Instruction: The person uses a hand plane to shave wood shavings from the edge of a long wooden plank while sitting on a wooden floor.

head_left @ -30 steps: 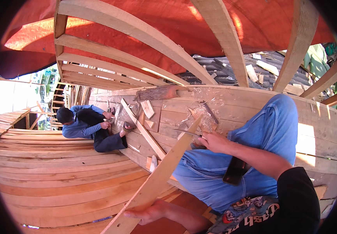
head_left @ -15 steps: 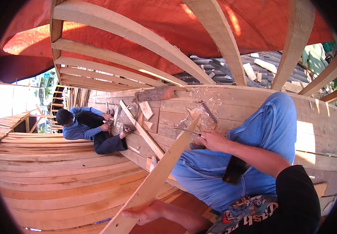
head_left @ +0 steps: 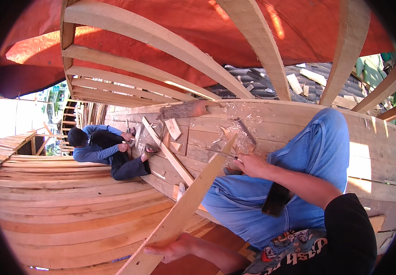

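A long pale wooden plank, narrowing to a point at its far end, slants from the lower left up across my lap. My left hand is closed around its near part, thumb lying on the face. In my right fist is a knife with a thin dark blade, which lies across the plank close to its pointed end. The handle is mostly hidden by my fingers. Wood shavings and offcuts are scattered on the boards just past the tip.
On the left a co-worker in a cap sits working with both hands. Between us lie a long batten and a small wood block. Curved wooden ribs rise along the far side before a red tarp. A dark phone rests on my lap.
My hands, the plank and the knife stay almost exactly where they were. The co-worker's head and arms have shifted slightly.
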Action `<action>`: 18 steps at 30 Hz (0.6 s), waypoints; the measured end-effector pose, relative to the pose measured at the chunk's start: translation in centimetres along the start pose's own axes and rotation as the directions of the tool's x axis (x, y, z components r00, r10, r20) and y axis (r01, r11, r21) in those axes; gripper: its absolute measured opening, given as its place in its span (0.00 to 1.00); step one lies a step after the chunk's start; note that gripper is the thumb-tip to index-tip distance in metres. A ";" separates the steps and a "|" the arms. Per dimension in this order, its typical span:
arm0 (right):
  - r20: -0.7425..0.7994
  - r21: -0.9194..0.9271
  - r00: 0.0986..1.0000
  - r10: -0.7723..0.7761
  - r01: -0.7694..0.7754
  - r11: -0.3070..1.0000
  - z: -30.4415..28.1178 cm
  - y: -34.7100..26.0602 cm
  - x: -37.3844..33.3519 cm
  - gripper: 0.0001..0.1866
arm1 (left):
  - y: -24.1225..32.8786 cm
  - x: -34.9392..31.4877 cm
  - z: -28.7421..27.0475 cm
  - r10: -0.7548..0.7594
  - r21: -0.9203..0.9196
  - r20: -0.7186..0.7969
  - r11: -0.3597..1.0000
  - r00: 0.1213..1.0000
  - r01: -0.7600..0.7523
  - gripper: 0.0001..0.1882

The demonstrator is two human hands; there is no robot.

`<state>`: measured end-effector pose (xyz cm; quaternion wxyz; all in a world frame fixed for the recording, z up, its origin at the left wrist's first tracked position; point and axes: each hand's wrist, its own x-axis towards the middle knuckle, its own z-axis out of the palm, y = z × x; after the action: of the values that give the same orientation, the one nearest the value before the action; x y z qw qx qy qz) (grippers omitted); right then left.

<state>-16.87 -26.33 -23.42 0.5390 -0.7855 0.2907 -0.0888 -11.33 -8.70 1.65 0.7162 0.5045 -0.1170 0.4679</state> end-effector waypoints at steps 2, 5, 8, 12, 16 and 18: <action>0.009 -0.013 1.000 -0.011 0.011 1.000 0.4 0.7 0.4 0.21 | 0.2 -0.1 0.3 -0.034 -0.001 -0.014 0.999 0.999 0.034 0.33; 0.092 -0.013 0.967 0.237 -0.237 0.971 -0.8 3.0 1.6 0.21 | 0.3 -0.5 0.3 -0.015 0.021 -0.014 1.000 1.000 0.015 0.32; 0.024 0.050 0.999 0.026 -0.028 0.998 0.0 -0.4 -0.2 0.21 | 0.4 -0.1 0.0 -0.003 0.001 0.006 1.000 1.000 0.003 0.34; 0.046 -0.016 0.972 0.232 -0.232 0.973 -0.4 3.5 2.3 0.22 | -0.2 0.2 -0.2 -0.011 -0.031 0.044 0.999 0.999 0.013 0.35; -0.005 0.075 1.000 -0.003 0.003 0.997 0.6 -0.3 0.5 0.23 | 0.4 0.0 0.0 -0.005 -0.051 0.065 0.999 0.998 0.009 0.35; -0.005 0.092 0.999 0.038 -0.037 0.995 0.1 0.4 0.7 0.22 | 0.7 -0.6 0.3 -0.022 -0.051 0.051 0.998 0.998 0.025 0.35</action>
<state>-16.38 -26.72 -23.93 0.5752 -0.7539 0.3030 -0.0946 -12.13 -9.21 1.88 0.7313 0.4988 -0.1409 0.4433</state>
